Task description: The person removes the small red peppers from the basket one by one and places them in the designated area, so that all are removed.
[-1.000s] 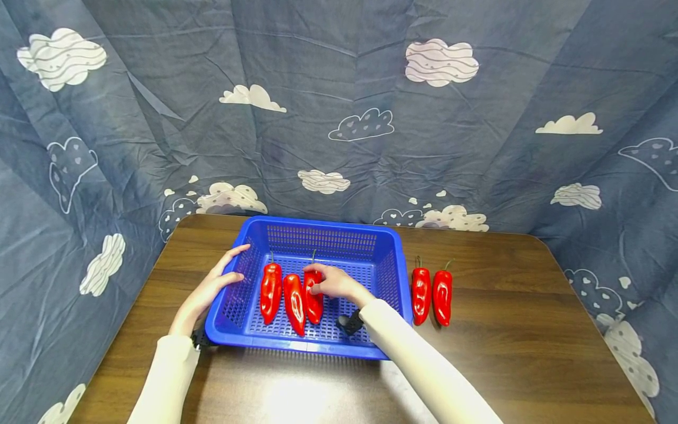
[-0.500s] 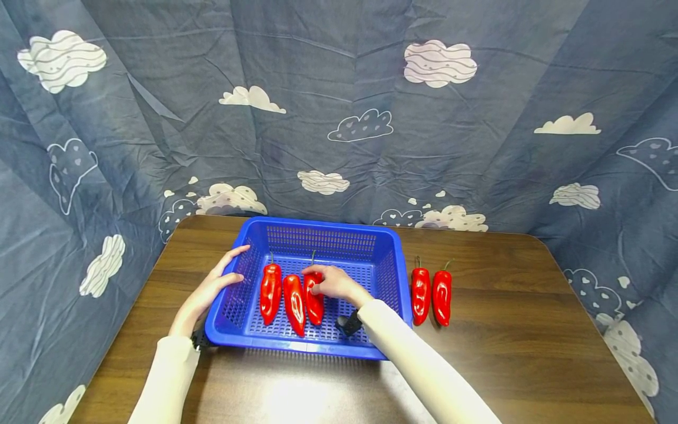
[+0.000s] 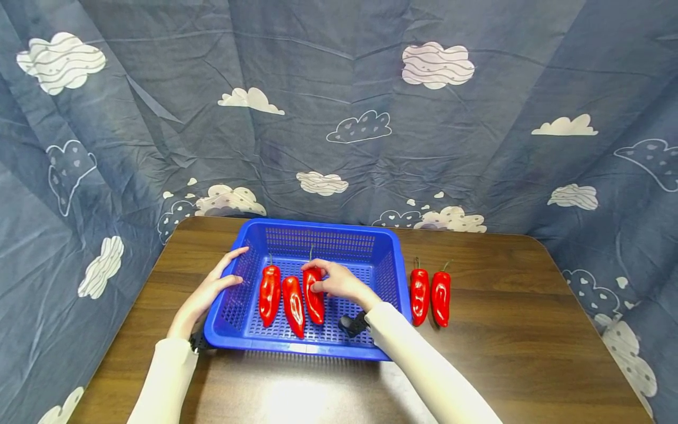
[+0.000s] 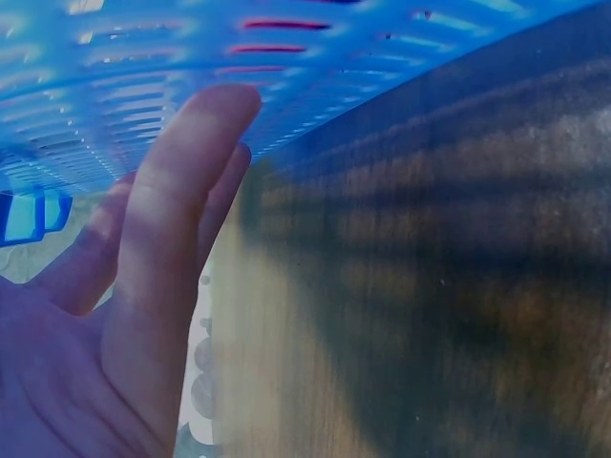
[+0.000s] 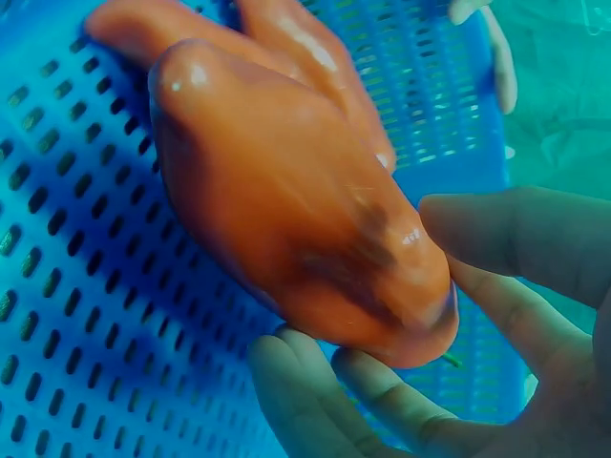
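A blue perforated plastic basket (image 3: 307, 348) stands on the table with three long red peppers in it. My right hand (image 3: 341, 282) holds the rightmost pepper (image 3: 315, 303) near its stem end, thumb on one side and fingers on the other, also seen in the right wrist view with the pepper (image 5: 286, 191). To its left lie a middle pepper (image 3: 293, 306) and a left pepper (image 3: 270, 294). My left hand (image 3: 203, 294) rests against the basket's left side, and in the left wrist view its fingers (image 4: 162, 219) extend fairly straight along the outer wall.
Right of the basket, two more red peppers (image 3: 420, 297) (image 3: 441, 298) lie side by side on the wooden table (image 3: 519, 330). A dark blue curtain (image 3: 339, 76) with cloud prints hangs behind the table.
The right hand has risen slightly with the rightmost pepper in its grip, and the pepper's stem end sits a little higher. The left hand stays at the basket's side.
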A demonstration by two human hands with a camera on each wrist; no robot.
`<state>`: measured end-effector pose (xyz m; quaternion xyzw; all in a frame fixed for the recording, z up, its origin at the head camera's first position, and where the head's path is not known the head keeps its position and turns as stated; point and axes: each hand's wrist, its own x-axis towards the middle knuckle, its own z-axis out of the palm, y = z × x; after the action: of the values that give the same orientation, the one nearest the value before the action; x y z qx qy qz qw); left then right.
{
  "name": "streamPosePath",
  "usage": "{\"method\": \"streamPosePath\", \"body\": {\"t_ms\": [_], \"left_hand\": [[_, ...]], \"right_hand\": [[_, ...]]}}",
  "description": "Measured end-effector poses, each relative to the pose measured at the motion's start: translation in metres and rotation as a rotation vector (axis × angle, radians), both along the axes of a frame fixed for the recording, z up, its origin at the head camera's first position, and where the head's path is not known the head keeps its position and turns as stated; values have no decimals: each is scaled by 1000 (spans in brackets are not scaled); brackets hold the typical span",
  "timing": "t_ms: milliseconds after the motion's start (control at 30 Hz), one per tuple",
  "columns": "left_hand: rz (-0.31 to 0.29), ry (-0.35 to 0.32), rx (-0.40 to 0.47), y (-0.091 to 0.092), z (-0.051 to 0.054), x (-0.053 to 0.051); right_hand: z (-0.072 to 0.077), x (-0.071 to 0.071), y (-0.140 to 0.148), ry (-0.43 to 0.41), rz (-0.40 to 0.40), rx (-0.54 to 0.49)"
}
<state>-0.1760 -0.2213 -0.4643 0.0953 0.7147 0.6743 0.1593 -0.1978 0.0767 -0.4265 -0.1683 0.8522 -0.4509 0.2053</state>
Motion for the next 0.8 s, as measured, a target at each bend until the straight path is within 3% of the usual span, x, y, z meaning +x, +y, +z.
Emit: {"method": "streamPosePath", "body": {"t_ms": [300,800], "left_hand": [[-2,-1,10,-1,0,0],[3,1,7,0,-2,-1]], "right_hand": [[17,7,9,11,7,-141],[31,12,36,-17,-26,-301]]}}
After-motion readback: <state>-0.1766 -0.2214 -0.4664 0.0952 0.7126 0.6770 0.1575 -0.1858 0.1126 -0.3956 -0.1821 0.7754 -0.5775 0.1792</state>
